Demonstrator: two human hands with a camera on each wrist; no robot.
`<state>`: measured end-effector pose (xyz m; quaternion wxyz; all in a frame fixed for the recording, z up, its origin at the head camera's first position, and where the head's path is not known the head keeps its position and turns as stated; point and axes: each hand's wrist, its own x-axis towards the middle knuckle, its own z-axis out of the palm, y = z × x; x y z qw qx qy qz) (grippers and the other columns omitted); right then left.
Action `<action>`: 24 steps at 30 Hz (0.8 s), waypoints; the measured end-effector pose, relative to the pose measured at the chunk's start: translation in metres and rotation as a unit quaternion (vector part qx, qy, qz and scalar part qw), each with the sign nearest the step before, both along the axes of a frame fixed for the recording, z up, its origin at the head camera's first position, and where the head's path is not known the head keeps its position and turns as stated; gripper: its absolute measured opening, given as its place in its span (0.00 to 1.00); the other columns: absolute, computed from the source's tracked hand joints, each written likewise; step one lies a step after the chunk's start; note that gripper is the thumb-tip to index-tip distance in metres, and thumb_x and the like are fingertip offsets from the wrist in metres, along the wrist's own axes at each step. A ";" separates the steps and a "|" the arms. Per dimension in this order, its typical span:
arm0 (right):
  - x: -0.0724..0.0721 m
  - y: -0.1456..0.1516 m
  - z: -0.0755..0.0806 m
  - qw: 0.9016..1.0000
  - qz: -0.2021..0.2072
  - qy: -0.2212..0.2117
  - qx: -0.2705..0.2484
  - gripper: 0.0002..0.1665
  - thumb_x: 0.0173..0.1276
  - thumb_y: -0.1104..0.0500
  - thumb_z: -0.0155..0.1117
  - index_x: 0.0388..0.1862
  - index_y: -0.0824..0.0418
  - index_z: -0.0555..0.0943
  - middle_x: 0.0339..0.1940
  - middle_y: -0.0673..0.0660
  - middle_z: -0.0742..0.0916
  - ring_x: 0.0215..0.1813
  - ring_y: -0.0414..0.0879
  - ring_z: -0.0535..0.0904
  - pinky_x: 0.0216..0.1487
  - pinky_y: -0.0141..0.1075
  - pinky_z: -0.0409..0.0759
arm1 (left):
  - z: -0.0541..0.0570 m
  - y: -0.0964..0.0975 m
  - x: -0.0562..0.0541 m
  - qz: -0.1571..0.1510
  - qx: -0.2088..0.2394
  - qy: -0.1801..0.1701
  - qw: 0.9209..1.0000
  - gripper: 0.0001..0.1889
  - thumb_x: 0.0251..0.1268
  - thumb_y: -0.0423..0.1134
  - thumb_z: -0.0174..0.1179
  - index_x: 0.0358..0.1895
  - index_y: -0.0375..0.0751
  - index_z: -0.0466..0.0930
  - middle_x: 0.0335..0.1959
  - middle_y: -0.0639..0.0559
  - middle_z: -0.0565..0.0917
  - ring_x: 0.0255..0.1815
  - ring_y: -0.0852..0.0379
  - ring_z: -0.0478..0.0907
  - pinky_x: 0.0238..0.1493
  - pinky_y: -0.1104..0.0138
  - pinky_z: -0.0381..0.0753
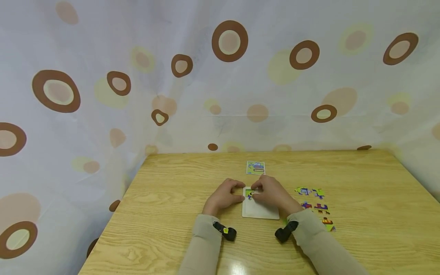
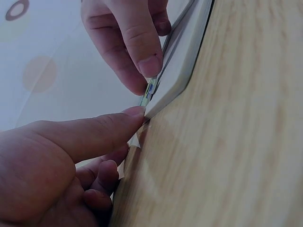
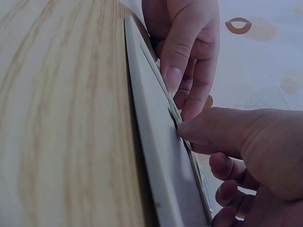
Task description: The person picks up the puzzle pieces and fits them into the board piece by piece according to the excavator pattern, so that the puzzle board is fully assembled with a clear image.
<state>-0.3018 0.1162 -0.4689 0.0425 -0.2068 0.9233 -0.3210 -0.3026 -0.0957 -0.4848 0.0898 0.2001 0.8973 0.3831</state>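
Observation:
A white, square puzzle tray (image 1: pixel 259 212) lies flat on the table before me. In its upper left corner sits a small puzzle piece (image 1: pixel 249 195), green and yellow with some blue. My right hand (image 1: pixel 272 193) pinches this piece between thumb and index finger, partly covering it. At the tray's left edge is my left hand (image 1: pixel 223 195), its thumb and index fingertips spread apart along the rim. The left wrist view shows the left thumb (image 2: pixel 102 132) straight, its tip right at the piece's end and the tray's corner.
Several loose puzzle pieces (image 1: pixel 321 208) lie on the table to the right, some partly behind my right forearm. A small picture card (image 1: pixel 256 168) with a vehicle on it lies beyond the tray. A patterned curtain (image 1: pixel 192 130) hangs along the wooden table's far edge.

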 end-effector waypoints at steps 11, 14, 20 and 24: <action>0.001 0.001 -0.001 1.000 -0.001 0.006 -0.005 0.06 0.60 0.63 0.73 0.38 0.58 0.89 0.34 0.51 0.81 0.36 0.45 0.73 0.42 0.42 0.74 | 0.005 0.001 0.003 -0.002 0.000 0.002 1.000 0.21 0.63 0.38 0.69 0.60 0.44 0.81 0.51 0.52 0.75 0.42 0.56 0.67 0.44 0.64 0.68; 0.002 0.001 0.000 1.000 0.002 0.006 -0.005 0.07 0.61 0.63 0.73 0.39 0.58 0.89 0.34 0.51 0.81 0.36 0.44 0.73 0.40 0.41 0.74 | 0.005 0.001 0.003 -0.003 -0.001 0.002 1.000 0.21 0.63 0.38 0.68 0.60 0.44 0.81 0.50 0.51 0.75 0.41 0.56 0.67 0.43 0.65 0.68; 0.003 0.002 0.000 1.000 0.003 0.000 -0.009 0.08 0.62 0.62 0.72 0.41 0.60 0.89 0.33 0.51 0.80 0.35 0.45 0.72 0.39 0.41 0.72 | 0.005 0.001 0.003 -0.004 -0.001 0.003 1.000 0.21 0.63 0.38 0.69 0.59 0.44 0.81 0.49 0.51 0.75 0.40 0.56 0.67 0.43 0.64 0.67; 0.003 0.002 0.000 1.000 0.009 0.000 -0.013 0.09 0.61 0.62 0.72 0.42 0.61 0.88 0.32 0.52 0.79 0.35 0.45 0.71 0.38 0.40 0.72 | 0.004 0.000 0.003 -0.001 -0.003 0.002 1.000 0.21 0.63 0.39 0.69 0.59 0.46 0.81 0.51 0.53 0.75 0.41 0.56 0.67 0.45 0.63 0.67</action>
